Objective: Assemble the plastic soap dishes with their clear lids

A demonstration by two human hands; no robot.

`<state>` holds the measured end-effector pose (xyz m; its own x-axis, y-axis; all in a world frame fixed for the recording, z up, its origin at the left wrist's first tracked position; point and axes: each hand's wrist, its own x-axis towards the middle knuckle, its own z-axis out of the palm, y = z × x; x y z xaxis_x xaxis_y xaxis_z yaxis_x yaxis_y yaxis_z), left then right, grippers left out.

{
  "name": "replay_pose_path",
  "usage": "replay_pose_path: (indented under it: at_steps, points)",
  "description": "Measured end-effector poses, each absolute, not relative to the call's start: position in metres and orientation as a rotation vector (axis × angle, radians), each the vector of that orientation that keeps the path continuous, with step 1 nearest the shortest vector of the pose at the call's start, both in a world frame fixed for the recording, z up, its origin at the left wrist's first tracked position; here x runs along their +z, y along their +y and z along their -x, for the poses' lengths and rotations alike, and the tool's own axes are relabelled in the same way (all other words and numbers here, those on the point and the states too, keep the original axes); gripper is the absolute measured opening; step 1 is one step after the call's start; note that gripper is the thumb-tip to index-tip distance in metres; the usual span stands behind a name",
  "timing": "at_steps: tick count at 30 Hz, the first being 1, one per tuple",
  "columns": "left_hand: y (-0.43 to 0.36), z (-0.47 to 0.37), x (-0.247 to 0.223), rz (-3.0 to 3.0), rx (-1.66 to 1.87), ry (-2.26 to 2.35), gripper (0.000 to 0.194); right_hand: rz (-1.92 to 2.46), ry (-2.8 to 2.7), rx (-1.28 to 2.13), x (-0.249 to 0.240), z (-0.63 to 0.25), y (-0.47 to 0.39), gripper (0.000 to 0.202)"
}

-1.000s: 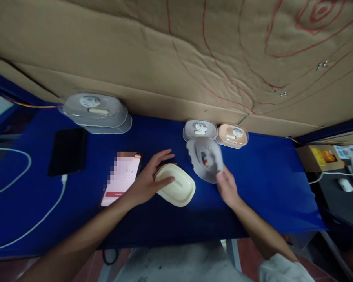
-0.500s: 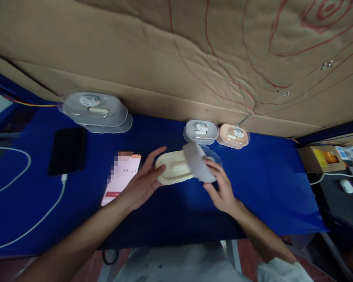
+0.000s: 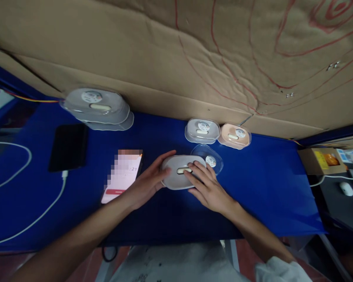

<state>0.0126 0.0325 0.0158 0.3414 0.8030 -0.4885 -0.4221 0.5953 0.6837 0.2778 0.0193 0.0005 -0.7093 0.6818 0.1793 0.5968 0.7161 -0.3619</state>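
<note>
An oval box [image 3: 172,181] with a grey lid and a cream oval in its top is held above the blue table. My left hand [image 3: 150,178] grips its left end, thumb on the lid and the other fingers behind and below. Over the right part of the grey lid [image 3: 172,162] lies my right hand [image 3: 208,186], fingers across the top and thumb at the near edge. The cream lower part is hidden under the lid. Just behind my right hand rests a clear plastic cover [image 3: 201,149] with a round sticker.
At the back stand a grey box [image 3: 197,135], a peach box [image 3: 241,141] and stacked grey boxes [image 3: 106,117], with clear covers. A lit phone [image 3: 123,172] lies left of my hands, near a black device [image 3: 69,147] with a white cable. A cardboard wall [image 3: 120,51] rises behind.
The grey lid, tilted in my right hand before, now lies flat over the cream base. My right hand has moved left onto it; my left hand keeps its hold.
</note>
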Motion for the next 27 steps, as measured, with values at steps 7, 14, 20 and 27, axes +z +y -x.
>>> replay_pose_path:
  at_steps: [7,14,20,27]
  points:
    - [0.042,-0.006,0.022,-0.373,0.929,1.053,0.058,1.406,-2.422,0.318,-0.007,-0.314,0.045,0.086]
    - [0.044,-0.005,0.02,-0.402,0.866,1.058,0.045,1.371,-2.1,0.651,-0.003,-0.317,0.04,0.066]
    - [0.037,-0.013,0.017,-0.363,0.766,0.892,0.045,0.969,-2.314,0.776,0.004,-0.299,0.024,0.077]
    - [0.033,-0.013,0.007,-0.397,0.741,0.839,0.046,0.887,-2.511,0.604,-0.001,-0.286,0.021,0.081]
